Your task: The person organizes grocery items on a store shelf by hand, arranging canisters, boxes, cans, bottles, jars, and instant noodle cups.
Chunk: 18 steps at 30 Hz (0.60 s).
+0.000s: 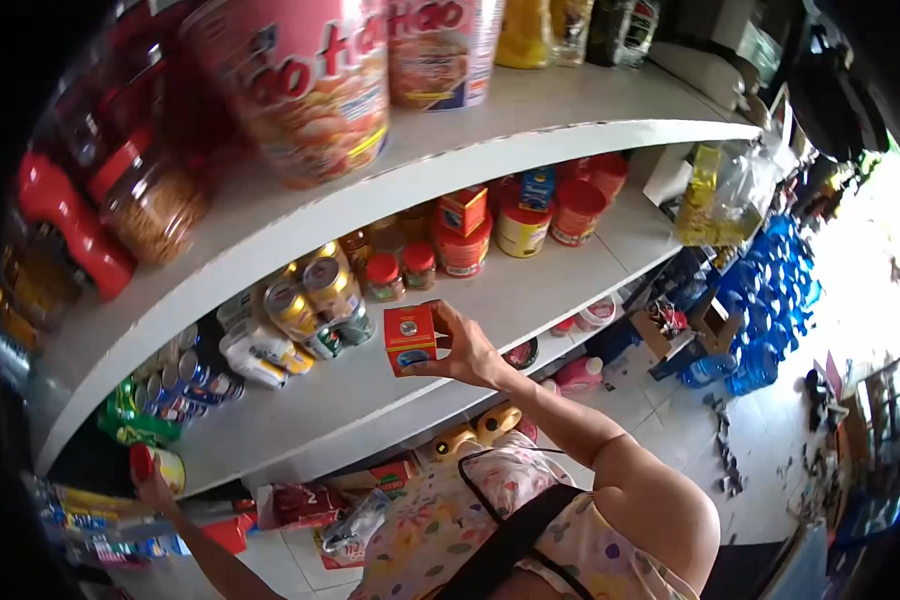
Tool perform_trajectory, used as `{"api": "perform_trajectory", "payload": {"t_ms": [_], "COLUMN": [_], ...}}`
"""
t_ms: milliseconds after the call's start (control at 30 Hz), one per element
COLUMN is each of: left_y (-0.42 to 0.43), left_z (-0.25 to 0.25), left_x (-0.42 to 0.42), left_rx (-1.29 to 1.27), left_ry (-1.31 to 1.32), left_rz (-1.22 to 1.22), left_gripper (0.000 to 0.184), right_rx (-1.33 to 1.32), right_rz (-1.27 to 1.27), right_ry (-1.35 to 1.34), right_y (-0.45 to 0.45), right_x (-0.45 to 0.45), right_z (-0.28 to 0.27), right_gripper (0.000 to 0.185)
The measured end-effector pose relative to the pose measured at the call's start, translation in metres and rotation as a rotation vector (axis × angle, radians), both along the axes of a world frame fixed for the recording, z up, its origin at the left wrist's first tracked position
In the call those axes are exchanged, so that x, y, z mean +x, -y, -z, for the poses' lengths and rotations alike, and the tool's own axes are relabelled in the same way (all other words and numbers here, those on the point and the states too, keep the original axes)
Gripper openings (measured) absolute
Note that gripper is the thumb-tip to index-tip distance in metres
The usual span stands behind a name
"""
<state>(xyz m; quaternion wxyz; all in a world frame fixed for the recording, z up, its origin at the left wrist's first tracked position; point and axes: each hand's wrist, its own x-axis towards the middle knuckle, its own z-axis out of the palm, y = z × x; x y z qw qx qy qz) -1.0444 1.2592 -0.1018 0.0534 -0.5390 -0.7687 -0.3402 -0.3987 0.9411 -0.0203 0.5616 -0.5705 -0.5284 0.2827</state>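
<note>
My right hand (465, 345) holds a small red box (410, 335) with a blue patch on its side, gripped between thumb and fingers in front of the middle shelf. At the lower left, my left hand (153, 492) is closed on a can with a red lid (172, 470) and a pale yellow label, at the end of the same shelf. Part of that can is hidden by the hand. Another red box (463, 210) lies on top of a red-lidded tub (462, 248) further back. Beside it stands a yellow tub (522, 230) with a blue packet on top.
Drink cans (330, 285) and a green bottle (135, 410) stand along the middle shelf (560, 280). Large pink noodle cups (300, 90) fill the shelf above. Blue water bottles (770, 290) are stacked on the tiled floor at right.
</note>
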Motion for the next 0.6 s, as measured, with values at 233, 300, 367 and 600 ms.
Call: {"api": "perform_trajectory", "payload": {"t_ms": [233, 300, 367, 600], "left_y": [0.134, 0.179, 0.205, 0.310], "left_z": [-0.012, -0.012, 0.005, -0.058], "left_x": [0.129, 0.168, 0.196, 0.441], "left_rx": [0.254, 0.219, 0.280, 0.065], "left_ry": [0.097, 0.059, 0.221, 0.495], "left_rz": [0.222, 0.238, 0.443, 0.980], "left_gripper": [0.070, 0.071, 0.071, 0.076], "right_rx": [0.024, 0.042, 0.047, 0.033], "right_rz": [0.413, 0.514, 0.609, 0.540], "right_ry": [0.026, -0.064, -0.041, -0.078], "right_y": [0.069, 0.083, 0.093, 0.122], "right_x": [0.098, 0.123, 0.149, 0.218], "right_z": [0.014, 0.016, 0.021, 0.012], "right_gripper": [0.062, 0.063, 0.063, 0.061]}}
